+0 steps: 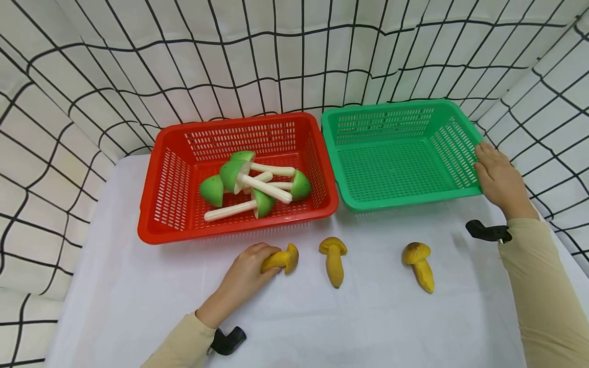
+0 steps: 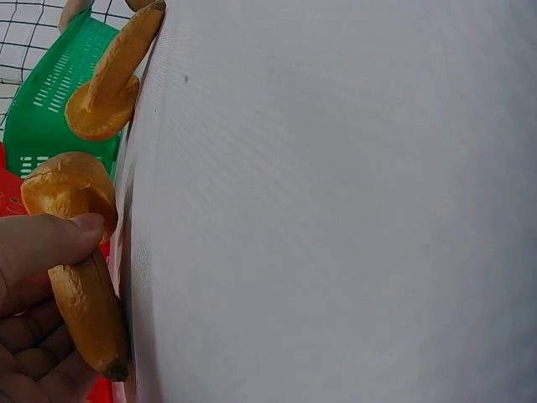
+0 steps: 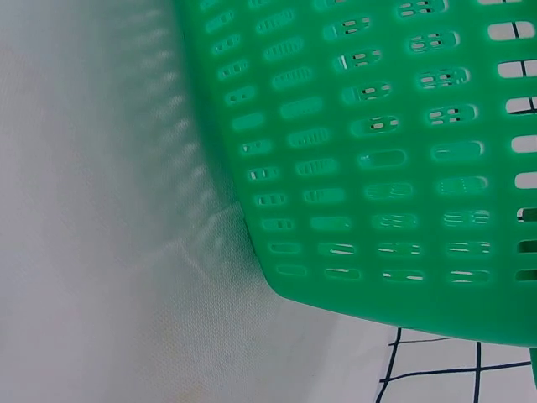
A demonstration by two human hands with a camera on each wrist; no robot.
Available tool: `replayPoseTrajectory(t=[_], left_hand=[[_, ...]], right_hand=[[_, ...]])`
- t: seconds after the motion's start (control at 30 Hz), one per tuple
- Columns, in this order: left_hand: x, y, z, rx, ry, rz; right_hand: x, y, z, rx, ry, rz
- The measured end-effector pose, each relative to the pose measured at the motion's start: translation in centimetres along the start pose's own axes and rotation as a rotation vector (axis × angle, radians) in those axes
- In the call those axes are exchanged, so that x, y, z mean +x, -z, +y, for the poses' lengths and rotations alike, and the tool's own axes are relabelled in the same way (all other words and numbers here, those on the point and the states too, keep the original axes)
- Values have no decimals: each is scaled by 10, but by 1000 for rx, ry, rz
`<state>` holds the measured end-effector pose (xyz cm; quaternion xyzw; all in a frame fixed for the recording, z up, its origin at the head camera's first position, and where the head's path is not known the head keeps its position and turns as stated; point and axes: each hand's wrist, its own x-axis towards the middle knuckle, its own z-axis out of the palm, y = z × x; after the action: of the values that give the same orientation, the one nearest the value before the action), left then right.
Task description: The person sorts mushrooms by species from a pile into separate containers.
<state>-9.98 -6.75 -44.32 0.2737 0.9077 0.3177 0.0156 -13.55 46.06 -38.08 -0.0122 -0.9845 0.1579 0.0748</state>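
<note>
My left hand (image 1: 246, 273) pinches a yellow toy mushroom (image 1: 290, 258) just in front of the red basket. The left wrist view shows the thumb across the stem of this mushroom (image 2: 91, 311), close under its cap. To the right, a second yellow mushroom (image 1: 335, 261) and a third (image 1: 418, 266) lie on the white cloth. My right hand (image 1: 501, 179) grips the right rim of the green basket (image 1: 382, 205), which holds nothing. In the right wrist view only the slotted green side (image 3: 336, 176) shows, with the hand itself out of sight.
Several green-capped toy mushrooms (image 1: 236, 176) with white stems lie in the red basket (image 1: 239, 229), left of the green one. Both baskets stand at the back of the cloth-covered table (image 1: 322, 327). Black netting (image 1: 303, 56) over white fabric rises behind them and at the sides.
</note>
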Motion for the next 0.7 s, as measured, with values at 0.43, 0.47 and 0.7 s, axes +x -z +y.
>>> replayPoseTrajectory(t=[0.43,0.47,0.7], left_hand=[[1,-2,-1,-37,12,1],[2,-2,-1,-39,3,6],[6,-2,4,-61,-83,45]], right_hand=[[0,-2,2,-6,-12,12],[0,-2,2,-6,-13,11],[1,-1,2,-9,-16,5]])
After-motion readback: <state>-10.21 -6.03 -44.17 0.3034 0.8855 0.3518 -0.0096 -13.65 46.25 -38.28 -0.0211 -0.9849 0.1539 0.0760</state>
